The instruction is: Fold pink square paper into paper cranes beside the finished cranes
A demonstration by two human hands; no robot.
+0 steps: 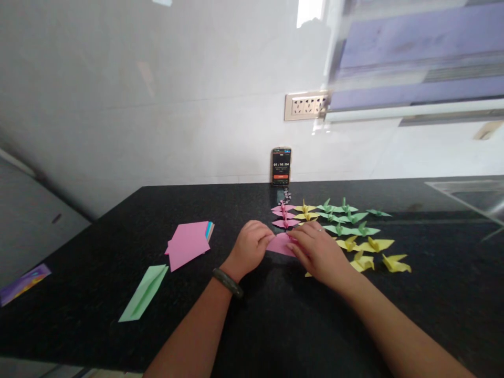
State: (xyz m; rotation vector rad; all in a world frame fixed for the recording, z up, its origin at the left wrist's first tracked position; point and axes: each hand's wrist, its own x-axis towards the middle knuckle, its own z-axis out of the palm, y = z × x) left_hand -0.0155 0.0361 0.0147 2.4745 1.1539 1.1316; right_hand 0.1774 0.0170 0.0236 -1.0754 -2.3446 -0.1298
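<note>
A folded piece of pink origami paper (281, 244) is held between both hands, slightly above the black counter. My left hand (252, 244), with a dark bangle at the wrist, pinches its left end between thumb and fingers. At the other end, my right hand (316, 251) has thumb and fingers closed on the paper and covers part of it. Just beyond stand folded pink paper cranes (285, 215) in a short column. Yellow cranes (374, 245) and green cranes (346, 218) sit in rows to the right, some partly hidden by my right hand.
A stack of coloured paper (189, 242), pink on top, lies left on the counter (268, 325). Nearer is a folded green paper (145, 294); a purple packet (24, 283) lies far left. A phone (281, 167) showing a timer leans on the wall, below a socket panel (306, 106).
</note>
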